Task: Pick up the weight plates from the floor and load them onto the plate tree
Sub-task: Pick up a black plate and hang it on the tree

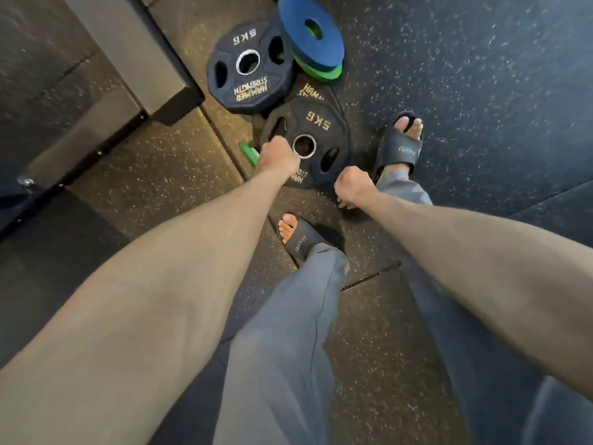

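A black 5 kg Hammer Strength plate point(316, 130) lies on the rubber floor in front of my feet, resting on another black plate point(313, 91) of which only the far edge shows. My left hand point(277, 157) is closed as a fist at this plate's left grip hole, just beside the steel centre ring. My right hand point(351, 187) hangs by the plate's near right edge with fingers loosely curled downward and nothing in it. A second 5 kg plate point(247, 65) lies flat further away. A blue plate point(309, 36) leans on a green plate point(321, 73). No plate tree is in view.
A grey metal machine base point(128, 59) runs diagonally at the upper left, close to the plates. A small green piece point(248, 152) pokes out left of my left hand. My feet in black slides point(401, 149) stand right next to the near plate.
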